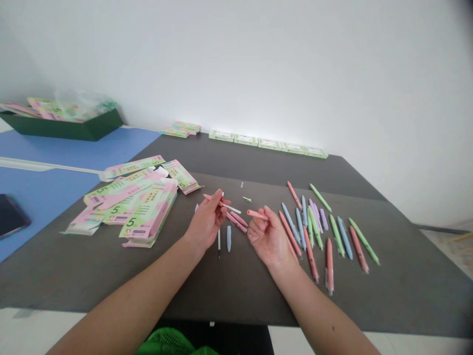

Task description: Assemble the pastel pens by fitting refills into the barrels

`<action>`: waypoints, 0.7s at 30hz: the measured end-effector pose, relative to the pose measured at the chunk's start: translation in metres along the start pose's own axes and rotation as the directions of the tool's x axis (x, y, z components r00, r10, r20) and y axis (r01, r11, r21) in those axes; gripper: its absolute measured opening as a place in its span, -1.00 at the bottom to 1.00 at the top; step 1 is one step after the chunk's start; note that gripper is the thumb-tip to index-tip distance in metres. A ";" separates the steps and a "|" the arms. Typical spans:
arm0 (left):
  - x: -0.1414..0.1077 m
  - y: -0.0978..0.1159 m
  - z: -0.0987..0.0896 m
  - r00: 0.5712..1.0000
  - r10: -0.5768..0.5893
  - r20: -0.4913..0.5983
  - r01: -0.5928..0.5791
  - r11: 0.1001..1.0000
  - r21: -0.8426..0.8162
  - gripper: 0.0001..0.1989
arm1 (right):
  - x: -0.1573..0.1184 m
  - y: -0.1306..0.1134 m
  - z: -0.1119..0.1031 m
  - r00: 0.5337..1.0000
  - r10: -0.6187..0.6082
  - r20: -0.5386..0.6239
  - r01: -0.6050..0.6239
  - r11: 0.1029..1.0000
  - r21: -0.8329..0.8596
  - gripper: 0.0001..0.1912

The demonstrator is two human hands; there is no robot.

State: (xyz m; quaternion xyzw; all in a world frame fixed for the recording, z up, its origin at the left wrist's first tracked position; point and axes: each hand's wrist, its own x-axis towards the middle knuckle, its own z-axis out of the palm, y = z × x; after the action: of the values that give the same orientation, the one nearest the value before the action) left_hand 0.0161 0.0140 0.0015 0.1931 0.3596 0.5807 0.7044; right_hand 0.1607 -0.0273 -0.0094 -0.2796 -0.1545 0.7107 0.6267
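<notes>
My left hand (pixel 209 219) is closed on a pink pen part with a white refill (pixel 232 208) sticking out toward the right. In my right hand (pixel 269 236), the fingers pinch a pink pen barrel (pixel 257 214), its open end facing left. The refill's end and the barrel are apart. Between and below the hands lie pink pen pieces (pixel 238 221), a light blue barrel (pixel 229 239) and a loose white refill (pixel 219 244). A small pale green clip piece (pixel 247 199) rests just beyond the hands.
Several pink, blue, green and purple pens (pixel 310 227) lie scattered at right. Flat printed pen boxes (pixel 148 212) are heaped at left, with a row of boxes (pixel 269 144) by the wall. A dark green tray (pixel 70 130) and a phone (pixel 11 216) are farther left.
</notes>
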 end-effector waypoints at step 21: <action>-0.012 -0.024 0.000 0.983 0.071 0.167 -0.110 0.965 0.237 -0.63 | -0.004 0.024 0.003 0.977 -0.200 0.069 0.212 0.936 -0.281 -0.85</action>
State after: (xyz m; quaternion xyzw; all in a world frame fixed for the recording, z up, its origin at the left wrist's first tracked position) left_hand 0.0316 -0.0035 -0.0116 0.3400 0.3629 0.5464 0.6740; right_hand 0.1394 -0.0353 -0.0198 -0.3357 -0.2966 0.6166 0.6474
